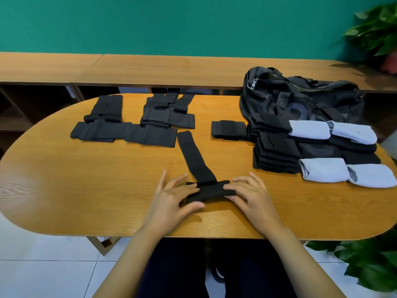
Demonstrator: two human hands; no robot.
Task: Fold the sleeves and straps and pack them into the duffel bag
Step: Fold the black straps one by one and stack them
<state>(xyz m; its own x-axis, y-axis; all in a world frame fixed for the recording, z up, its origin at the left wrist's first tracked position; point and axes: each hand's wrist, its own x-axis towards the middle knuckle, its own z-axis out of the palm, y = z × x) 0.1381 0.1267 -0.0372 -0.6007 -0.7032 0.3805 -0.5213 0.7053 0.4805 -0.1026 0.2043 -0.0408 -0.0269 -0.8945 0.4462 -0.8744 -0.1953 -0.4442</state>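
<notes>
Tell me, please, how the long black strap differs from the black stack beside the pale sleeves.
The long strap lies mostly stretched out, only its near end folded; the black stack is fully folded and piled. The left hand and right hand hold the strap; no hand touches the stack. The strap lies mid-table, the stack beside the duffel bag. Both are black fabric.

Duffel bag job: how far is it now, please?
Done: folded black stacks and light sleeves lie beside the duffel bag. In hand: left hand and right hand hold the folded end of the black strap. Left: the flat black pieces far left, then packing everything.
</notes>
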